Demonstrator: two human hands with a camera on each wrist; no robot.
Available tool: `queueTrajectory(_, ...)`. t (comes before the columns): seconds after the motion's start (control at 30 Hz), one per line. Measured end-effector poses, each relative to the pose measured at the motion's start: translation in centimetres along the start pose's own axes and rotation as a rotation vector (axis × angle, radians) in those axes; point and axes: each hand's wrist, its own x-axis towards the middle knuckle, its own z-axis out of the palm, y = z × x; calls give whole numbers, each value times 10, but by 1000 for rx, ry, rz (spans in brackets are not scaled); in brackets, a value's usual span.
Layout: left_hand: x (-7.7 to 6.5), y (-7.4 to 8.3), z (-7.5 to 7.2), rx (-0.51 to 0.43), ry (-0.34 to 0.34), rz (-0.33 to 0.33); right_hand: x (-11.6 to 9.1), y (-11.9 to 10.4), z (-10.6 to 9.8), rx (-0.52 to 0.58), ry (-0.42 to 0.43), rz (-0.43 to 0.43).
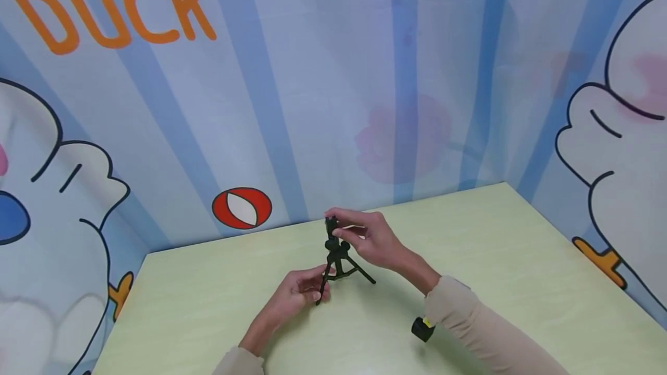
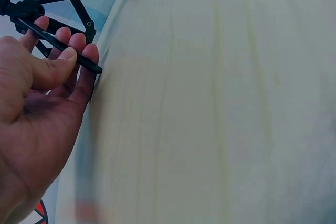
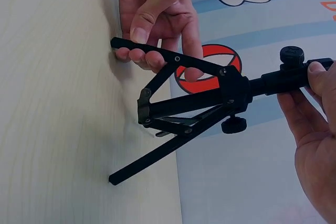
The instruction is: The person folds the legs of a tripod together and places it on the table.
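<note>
We saw a small black tripod (image 1: pixel 339 254) held roughly upright between both hands, toward the far edge of the desk (image 1: pixel 495 259) and well apart from its left and right edges. The left hand (image 1: pixel 297 294) was narrow, pinching one leg (image 3: pixel 173 57) of the tripod between thumb and fingers. The right hand (image 1: pixel 372 239) gripped the tripod's top, its thumb near a round knob (image 3: pixel 292 56). The legs were spread, and we could not tell whether any foot touched the desk. Bare desk top ran sideways to both far corners, while a striped blue backdrop (image 1: pixel 333 74) rose along the far edge. Beside the right sleeve (image 1: pixel 469 317) we noticed a black round piece (image 1: pixel 421 330) with yellow on it; we could not tell whether it lay on the desk.
</note>
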Motion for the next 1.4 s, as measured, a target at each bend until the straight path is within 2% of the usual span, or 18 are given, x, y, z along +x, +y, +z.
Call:
queueTrajectory(0.2, 0, 4, 3, 61, 25, 19, 0, 0, -2, -17, 6, -1)
queueTrajectory(0.4, 1, 6, 7, 148, 91, 39, 1, 2, -3, -16, 8, -4)
queueTrajectory(0.67, 2, 5, 12, 149, 119, 130, 1, 3, -3, 1, 14, -4)
queueTrajectory(1.03, 5, 8, 20, 181, 171, 62, 3, 3, -5, 22, 24, 13)
queueTrajectory(1.27, 6, 12, 21, 282, 210, 84, 2, 5, -4, 30, 28, 19)
queueTrajectory(1.4, 6, 12, 21, 277, 229, 92, 1, 6, -3, 38, 30, 7)
